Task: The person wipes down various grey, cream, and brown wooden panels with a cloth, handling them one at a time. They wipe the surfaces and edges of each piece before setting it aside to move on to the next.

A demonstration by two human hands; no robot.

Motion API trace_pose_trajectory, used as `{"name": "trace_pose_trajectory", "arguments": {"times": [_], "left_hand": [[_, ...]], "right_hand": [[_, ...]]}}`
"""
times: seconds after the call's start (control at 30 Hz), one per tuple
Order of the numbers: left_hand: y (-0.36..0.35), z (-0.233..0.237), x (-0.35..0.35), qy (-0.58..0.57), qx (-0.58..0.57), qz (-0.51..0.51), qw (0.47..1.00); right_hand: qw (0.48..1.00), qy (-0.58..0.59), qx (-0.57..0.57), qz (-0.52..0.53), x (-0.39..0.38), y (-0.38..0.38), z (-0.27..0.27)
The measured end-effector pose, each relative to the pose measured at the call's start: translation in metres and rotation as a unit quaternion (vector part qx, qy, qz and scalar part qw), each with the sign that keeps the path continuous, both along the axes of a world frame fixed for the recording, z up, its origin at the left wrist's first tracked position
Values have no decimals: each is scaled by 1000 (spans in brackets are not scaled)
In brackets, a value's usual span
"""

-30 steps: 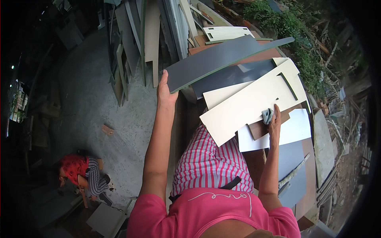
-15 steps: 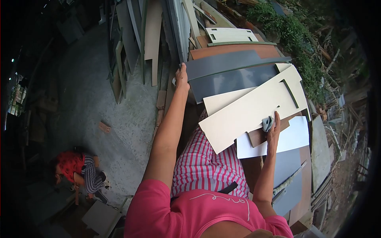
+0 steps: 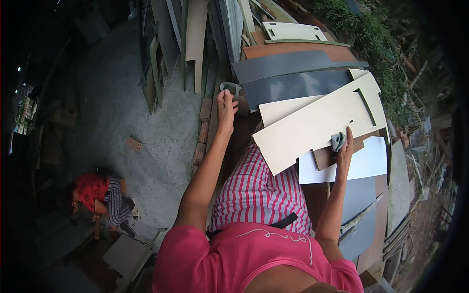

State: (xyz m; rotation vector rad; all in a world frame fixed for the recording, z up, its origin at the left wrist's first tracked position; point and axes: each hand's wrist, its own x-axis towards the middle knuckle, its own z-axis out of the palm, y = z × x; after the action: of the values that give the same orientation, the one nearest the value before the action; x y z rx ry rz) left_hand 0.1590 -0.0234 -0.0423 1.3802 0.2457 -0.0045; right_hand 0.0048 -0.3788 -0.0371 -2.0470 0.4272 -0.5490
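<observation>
My left hand (image 3: 226,107) is raised near the left edge of the stacked boards, off the dark grey panel (image 3: 283,66), with its fingers curled. Just beyond its fingertips is a small whitish container (image 3: 229,88). My right hand (image 3: 345,146) holds a grey-blue cloth (image 3: 337,141) at the lower edge of a cream board (image 3: 312,124) with a long slot. That board lies slantwise over other panels, its near corner above my lap. Below the cloth are a brown wooden piece (image 3: 325,158) and a white sheet (image 3: 366,161).
Tall panels (image 3: 198,29) lean at the upper left. Bricks (image 3: 202,132) line the floor's edge, and one brick (image 3: 134,143) lies on the concrete floor (image 3: 161,127). Another person (image 3: 97,195) in red bends down at the lower left. Green plants (image 3: 361,39) border the stack's far right.
My left hand has come off the dark grey panel's edge and moved slightly nearer. The view has shifted a little. My right hand still holds the cloth by the cream board.
</observation>
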Motion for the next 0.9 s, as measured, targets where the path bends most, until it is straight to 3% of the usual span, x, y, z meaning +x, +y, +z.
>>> {"name": "trace_pose_trajectory", "arguments": {"times": [0.17, 0.23, 0.27, 0.33, 0.37, 0.43, 0.47, 0.5, 0.6, 0.7, 0.83, 0.9], "left_hand": [[5, -15, -139, -87, 151, -177, 969], [-2, -10, -168, -90, 126, -225, 962], [-8, -7, -174, -92, 127, -227, 961], [-24, 3, -178, -26, -9, -266, 964], [-32, 8, -177, -31, -12, -277, 960], [-48, 28, -173, 99, -96, -264, 954], [-55, 39, -172, 114, -80, -263, 955], [-57, 40, -169, 111, -80, -272, 952], [-53, 39, -166, 115, -25, -284, 951], [-49, 45, -166, 97, -23, -282, 954], [-44, 42, -161, 91, -7, -283, 955], [-43, 42, -161, 95, -3, -279, 956]], "right_hand": [[1000, 6, -15, 7, 0, 1, -2], [1000, 5, 6, 8, -1, 8, 4], [1000, 5, 18, 9, -1, 9, 5], [1000, -19, -4, -8, -1, 12, 10], [999, -1, 38, -16, -5, 13, 13], [995, 17, 87, -36, -9, 18, 25], [998, -15, 58, -16, -10, 6, 11], [988, 6, 153, -33, -19, 9, 14], [970, -32, 237, -42, -38, 8, 13], [947, -37, 291, -130, -46, 14, 21], [981, -80, 174, -25, -31, 69, 75], [997, -23, 19, 75, -23, 113, 98]]}}
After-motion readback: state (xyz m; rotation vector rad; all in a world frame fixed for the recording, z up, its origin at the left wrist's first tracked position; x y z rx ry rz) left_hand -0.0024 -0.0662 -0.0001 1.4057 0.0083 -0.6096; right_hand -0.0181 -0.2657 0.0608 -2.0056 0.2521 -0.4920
